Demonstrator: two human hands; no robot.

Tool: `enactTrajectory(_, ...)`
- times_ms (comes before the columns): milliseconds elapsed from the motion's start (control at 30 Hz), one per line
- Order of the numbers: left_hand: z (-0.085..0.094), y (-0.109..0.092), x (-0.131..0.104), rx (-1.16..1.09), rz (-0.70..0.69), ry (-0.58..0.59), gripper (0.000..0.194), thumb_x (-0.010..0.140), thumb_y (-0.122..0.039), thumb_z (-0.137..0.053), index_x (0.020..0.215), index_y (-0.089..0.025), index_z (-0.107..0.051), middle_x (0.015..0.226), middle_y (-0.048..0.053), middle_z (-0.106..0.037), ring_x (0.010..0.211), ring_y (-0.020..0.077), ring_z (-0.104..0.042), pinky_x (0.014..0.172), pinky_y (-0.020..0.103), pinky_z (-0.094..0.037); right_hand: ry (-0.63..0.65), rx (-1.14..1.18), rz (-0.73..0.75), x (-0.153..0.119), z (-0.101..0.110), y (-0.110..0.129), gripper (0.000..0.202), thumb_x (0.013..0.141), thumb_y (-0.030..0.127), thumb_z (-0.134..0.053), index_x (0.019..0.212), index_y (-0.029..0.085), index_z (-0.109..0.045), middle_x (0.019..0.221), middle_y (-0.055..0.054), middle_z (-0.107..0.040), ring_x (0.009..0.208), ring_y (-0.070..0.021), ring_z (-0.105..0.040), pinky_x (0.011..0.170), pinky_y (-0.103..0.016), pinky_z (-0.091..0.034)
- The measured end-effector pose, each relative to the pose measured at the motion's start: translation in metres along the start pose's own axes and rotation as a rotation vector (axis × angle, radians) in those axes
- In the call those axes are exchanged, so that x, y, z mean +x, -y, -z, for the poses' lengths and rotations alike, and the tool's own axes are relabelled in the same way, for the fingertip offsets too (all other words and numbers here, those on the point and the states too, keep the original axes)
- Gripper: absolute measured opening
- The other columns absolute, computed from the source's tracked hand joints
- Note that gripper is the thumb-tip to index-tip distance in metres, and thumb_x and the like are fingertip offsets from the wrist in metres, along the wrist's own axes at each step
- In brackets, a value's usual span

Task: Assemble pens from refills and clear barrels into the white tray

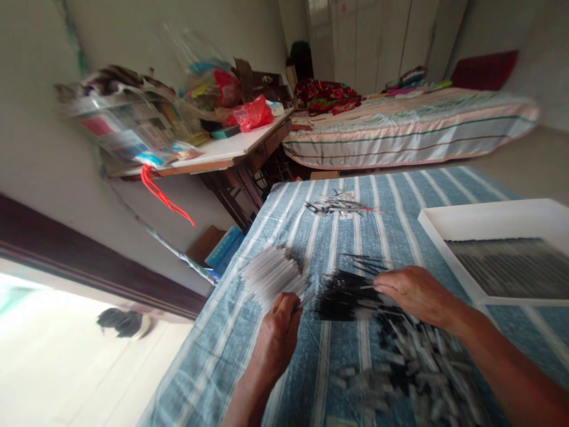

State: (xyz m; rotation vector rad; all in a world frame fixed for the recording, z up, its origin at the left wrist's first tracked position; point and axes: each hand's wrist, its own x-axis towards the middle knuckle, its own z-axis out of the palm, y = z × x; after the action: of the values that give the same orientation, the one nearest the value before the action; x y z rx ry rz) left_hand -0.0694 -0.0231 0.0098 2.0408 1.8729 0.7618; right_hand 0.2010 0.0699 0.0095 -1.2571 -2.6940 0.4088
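Note:
On a blue striped cloth lies a pile of whitish translucent tubes [273, 273]. My left hand [282, 317] is closed at its lower right edge, pinching a pale, thin tube. To the right is a pile of thin black sticks [342, 295]. My right hand [411, 290] is closed at that pile's right end, its fingertips on a thin piece too blurred to name. Below my right hand, small grey and clear parts [431, 367] lie scattered, smeared by motion.
A white tray [489, 210] holding a row of thin grey pieces stands at the right. Farther back on the cloth lies a small heap of thin parts [342, 205]. A cluttered side table [222, 151] stands at the left, and a bed [377, 139] behind.

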Motion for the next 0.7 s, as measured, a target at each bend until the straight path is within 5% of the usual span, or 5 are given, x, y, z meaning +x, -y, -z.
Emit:
enactTrajectory(233,0.009,-0.009,-0.001,-0.029,-0.094,0.118,0.015,0.09,-0.019,-0.038,0.085,-0.02,-0.052,0.087,0.004,-0.057,0.078,0.0143,-0.058,0.073,0.026,-0.046,-0.019,0.055,0.07,-0.002,0.0,0.0,0.032,0.09,0.024,-0.042,0.067,0.02,-0.063,0.064,-0.004,-0.066,0.061,-0.0161,-0.059,0.057,-0.025,-0.03)
enactTrajectory(400,0.013,-0.014,-0.002,-0.097,-0.138,0.2,0.013,0.089,-0.018,-0.042,0.089,-0.018,-0.055,0.087,0.005,-0.059,0.079,0.0145,-0.057,0.073,0.027,-0.046,-0.009,0.307,0.129,-0.006,0.01,0.0,0.03,0.09,0.025,-0.043,0.075,0.018,-0.068,0.071,-0.002,-0.068,0.063,-0.0126,-0.06,0.062,-0.021,-0.036)
enactTrajectory(700,-0.011,-0.039,0.003,-0.384,-0.109,0.183,0.014,0.084,-0.02,-0.054,0.092,-0.018,-0.064,0.085,0.004,-0.064,0.081,0.0169,-0.059,0.073,0.028,-0.045,-0.123,0.399,0.188,-0.009,0.006,0.032,0.025,0.089,0.03,-0.049,0.093,0.02,-0.071,0.077,-0.004,-0.072,0.07,-0.0138,-0.063,0.065,-0.021,-0.041)
